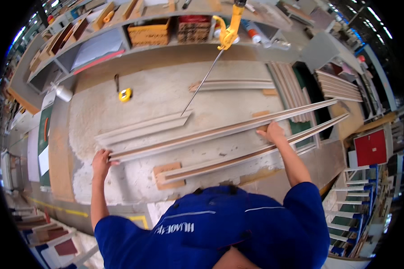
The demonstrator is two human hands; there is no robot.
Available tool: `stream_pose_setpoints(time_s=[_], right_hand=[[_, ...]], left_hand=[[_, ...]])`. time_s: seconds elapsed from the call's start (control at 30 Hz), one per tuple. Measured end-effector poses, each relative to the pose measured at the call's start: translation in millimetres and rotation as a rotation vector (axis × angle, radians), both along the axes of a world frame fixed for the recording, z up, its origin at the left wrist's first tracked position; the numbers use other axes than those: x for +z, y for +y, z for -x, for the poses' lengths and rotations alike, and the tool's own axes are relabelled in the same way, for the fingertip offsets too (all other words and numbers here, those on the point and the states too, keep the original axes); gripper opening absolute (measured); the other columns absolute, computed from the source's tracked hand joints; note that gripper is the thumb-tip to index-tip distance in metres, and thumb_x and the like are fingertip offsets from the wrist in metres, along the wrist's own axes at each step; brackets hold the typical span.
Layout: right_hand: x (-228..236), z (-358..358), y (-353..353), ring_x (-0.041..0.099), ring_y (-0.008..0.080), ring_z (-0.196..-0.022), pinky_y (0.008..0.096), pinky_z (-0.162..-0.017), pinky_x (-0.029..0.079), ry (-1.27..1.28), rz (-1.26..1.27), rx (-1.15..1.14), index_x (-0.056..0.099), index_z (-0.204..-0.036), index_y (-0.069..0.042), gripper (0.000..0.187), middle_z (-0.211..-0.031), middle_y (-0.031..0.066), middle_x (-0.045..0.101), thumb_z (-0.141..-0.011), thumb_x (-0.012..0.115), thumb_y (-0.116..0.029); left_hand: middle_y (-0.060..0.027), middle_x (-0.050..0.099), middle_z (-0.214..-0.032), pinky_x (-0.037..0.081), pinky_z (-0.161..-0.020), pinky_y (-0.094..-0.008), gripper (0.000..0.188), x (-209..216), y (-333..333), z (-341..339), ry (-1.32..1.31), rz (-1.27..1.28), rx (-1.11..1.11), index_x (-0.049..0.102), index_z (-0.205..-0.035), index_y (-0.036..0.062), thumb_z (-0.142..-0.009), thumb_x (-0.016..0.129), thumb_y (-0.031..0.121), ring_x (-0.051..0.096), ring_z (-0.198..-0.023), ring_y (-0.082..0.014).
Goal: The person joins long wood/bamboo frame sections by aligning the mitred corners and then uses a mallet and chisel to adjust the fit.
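Observation:
A long, light-grey moulding strip (188,138) with a brown band along it slants across the worktable. My left hand (103,164) is closed round its left end. Farther along, my right hand (274,133) grips the same strip from the near side, thumb stretched to the left; its other fingers are partly hidden. Nearer to me lies a second, similar strip (224,162), its left end on a flat wooden block (165,168), with my right forearm crossing above it. Beyond the held strip lies a shorter pale piece (143,127) with a slanted end.
A yellow air gun (229,35) hangs overhead, its thin nozzle reaching down toward the short piece. Farther back are a yellow tape measure (125,94) and another moulding piece (233,84). Stacked strips (288,85) stand at right. Shelving with an orange bin (149,34) borders the far side.

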State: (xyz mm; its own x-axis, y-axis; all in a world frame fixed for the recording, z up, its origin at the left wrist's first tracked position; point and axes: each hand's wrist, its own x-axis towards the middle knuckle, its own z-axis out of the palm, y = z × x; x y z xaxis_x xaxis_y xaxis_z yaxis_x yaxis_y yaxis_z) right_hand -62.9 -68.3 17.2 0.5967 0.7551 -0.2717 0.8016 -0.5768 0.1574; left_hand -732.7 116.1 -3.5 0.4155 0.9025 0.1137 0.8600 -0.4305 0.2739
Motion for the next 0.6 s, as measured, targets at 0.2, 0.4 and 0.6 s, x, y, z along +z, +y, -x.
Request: stream_pose_setpoints(time_s=[0.2, 0.4, 0.6], right_hand=[[9.2, -44.7, -0.9, 0.059, 0.0376, -0.109, 0.0432, -0.091, 0.048, 0.034, 0.191, -0.014, 0.060, -0.114, 0.006, 0.093, -0.116, 0.0239, 0.061, -0.076, 0.045, -0.079], [-28.1, -64.8, -2.7, 0.059, 0.0400, -0.104, 0.0457, -0.090, 0.047, 0.182, -0.021, 0.091, 0.063, -0.108, 0.003, 0.080, -0.107, 0.0278, 0.063, -0.083, 0.045, -0.071], [-28.3, 2.3, 10.9, 0.064, 0.0400, -0.081, 0.0474, -0.074, 0.051, 0.191, -0.037, 0.227, 0.069, -0.085, 0.001, 0.075, -0.083, 0.0238, 0.067, -0.084, 0.045, -0.070]], left_hand=[[-0.0075, 0.058, -0.084, 0.045, -0.071, -0.0396, 0.052, 2.2, -3.1, 2.7, -0.010, -0.018, -0.025, 0.065, -0.095, 0.0070, -0.055, 0.078, 0.038, 0.056, -0.083, -0.0299], [-0.0088, 0.058, -0.083, 0.044, -0.070, -0.0405, 0.052, 4.2, -4.6, -1.1, -0.046, -0.027, -0.019, 0.064, -0.093, 0.0055, -0.056, 0.076, 0.040, 0.054, -0.080, -0.0309], [-0.0092, 0.057, -0.081, 0.043, -0.069, -0.0407, 0.055, 4.2, 3.6, -1.4, -0.035, -0.009, -0.061, 0.063, -0.093, 0.0046, -0.058, 0.072, 0.046, 0.054, -0.079, -0.0314]])
